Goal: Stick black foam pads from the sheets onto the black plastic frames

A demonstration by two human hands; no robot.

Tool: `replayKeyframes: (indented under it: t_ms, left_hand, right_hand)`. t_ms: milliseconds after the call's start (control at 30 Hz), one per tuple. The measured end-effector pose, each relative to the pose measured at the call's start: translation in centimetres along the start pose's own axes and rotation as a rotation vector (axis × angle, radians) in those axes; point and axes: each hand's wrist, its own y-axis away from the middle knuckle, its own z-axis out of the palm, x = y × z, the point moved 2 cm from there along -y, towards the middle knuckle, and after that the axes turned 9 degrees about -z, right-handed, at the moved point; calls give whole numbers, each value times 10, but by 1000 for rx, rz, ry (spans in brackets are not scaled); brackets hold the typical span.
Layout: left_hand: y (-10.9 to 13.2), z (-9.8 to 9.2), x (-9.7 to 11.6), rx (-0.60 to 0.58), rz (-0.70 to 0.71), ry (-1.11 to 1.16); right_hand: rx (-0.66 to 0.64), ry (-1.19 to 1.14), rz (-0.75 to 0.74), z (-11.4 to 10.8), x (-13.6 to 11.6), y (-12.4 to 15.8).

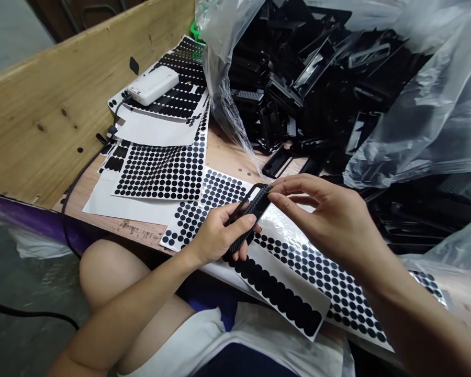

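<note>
One black piece in hand, and a great heap of them waiting in the bag.
From where I stand, the left hand [223, 233] has its fingers closed around the slim black piece [256, 205], thumb on top, raised over the dotted sheets on the tabletop [225, 149]. The right hand [325, 204] has thumb and forefinger narrowed at the piece's far end; whether they grip it or something tiny, I can't tell. Nor can I make out whether anything on that piece is finished. Plenty looks left: similar parts crowd the clear plastic bag [424, 131], and the long dotted sheet [317, 269] and the narrow strip [284, 293] carry many black dots. I see no clearly separate finished pile.
</note>
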Motion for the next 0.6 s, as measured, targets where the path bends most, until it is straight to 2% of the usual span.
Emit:
replayKeyframes:
  t_ms: [133,433,600]
  left_hand:
    - [0,0,1,4,7,-12]
    - [0,0,1,8,6,-6]
    - [1,-1,0,5,-13,-9]
  right_hand:
    - [-13,58,-34,1,-3,1]
    - [51,313,-192,7,-10,9]
    - [105,333,-209,11,-10,14]
